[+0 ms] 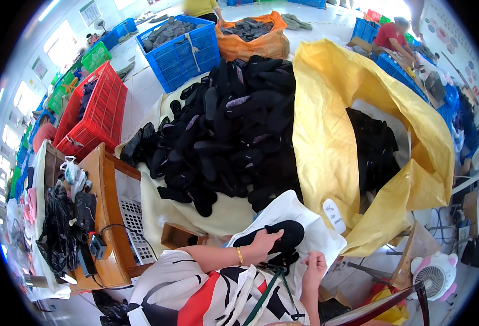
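My left hand (264,245), with a yellow bracelet at its wrist, is closed on a black slipper (292,234) above my lap. Its thumb lies across the slipper's top. A white cloth (326,245) is spread beneath it over my knees. Just right of the slipper, my right hand (315,264) is closed with its fingertips pinched together; anything between them is too small to make out. Smaller black pieces (284,261) hang below the slipper, near a dark green strap (262,302) on my front. A large heap of black slippers (223,130) lies ahead on a pale sheet.
A yellow sack (326,130) with more black slippers stands right of the heap, a white sole-shaped card (334,215) at its edge. Blue (179,62) and red crates (95,108) and an orange sack (255,41) stand beyond. A wooden table (106,217) is left, a fan (435,276) right.
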Demonstrator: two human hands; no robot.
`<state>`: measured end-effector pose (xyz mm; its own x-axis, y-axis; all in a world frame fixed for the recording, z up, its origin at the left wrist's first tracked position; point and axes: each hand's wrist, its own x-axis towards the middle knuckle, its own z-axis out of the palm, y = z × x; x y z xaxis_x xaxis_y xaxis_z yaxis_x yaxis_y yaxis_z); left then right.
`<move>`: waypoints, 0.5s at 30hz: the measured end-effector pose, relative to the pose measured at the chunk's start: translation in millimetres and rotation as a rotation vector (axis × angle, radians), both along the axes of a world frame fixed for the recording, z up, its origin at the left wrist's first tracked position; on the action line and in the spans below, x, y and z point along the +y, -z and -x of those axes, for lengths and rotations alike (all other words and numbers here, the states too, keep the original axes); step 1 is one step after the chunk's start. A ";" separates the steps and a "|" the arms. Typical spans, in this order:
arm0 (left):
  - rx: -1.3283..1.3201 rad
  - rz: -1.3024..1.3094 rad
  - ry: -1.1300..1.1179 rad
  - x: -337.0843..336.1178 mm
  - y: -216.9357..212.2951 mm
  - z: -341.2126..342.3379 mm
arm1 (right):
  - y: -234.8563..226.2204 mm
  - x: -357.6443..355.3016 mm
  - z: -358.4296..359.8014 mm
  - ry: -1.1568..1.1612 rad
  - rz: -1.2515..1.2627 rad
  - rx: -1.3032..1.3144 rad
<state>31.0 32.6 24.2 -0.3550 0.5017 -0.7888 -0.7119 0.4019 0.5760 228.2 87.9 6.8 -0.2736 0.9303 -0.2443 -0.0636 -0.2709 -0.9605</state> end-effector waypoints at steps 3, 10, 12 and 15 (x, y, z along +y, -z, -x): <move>0.083 -0.003 0.006 -0.7 3.1 0.9 | -7.8 8.0 -23.8 0.146 0.113 0.119; 0.284 -0.073 0.100 -4.0 14.4 0.6 | 5.1 11.2 -50.0 0.274 0.195 0.000; 0.112 -0.177 -0.005 -6.3 27.9 -4.2 | 7.6 5.4 -45.2 0.282 0.147 0.014; 0.014 -0.104 -0.006 0.1 29.0 0.0 | 9.3 2.9 -35.3 0.184 0.169 -0.015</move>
<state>31.0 32.7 -4.8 -0.3689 0.5784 -0.7276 -0.7057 0.3352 0.6242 263.5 90.8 -2.5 -0.0983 0.9097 -0.4034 -0.1128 -0.4130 -0.9037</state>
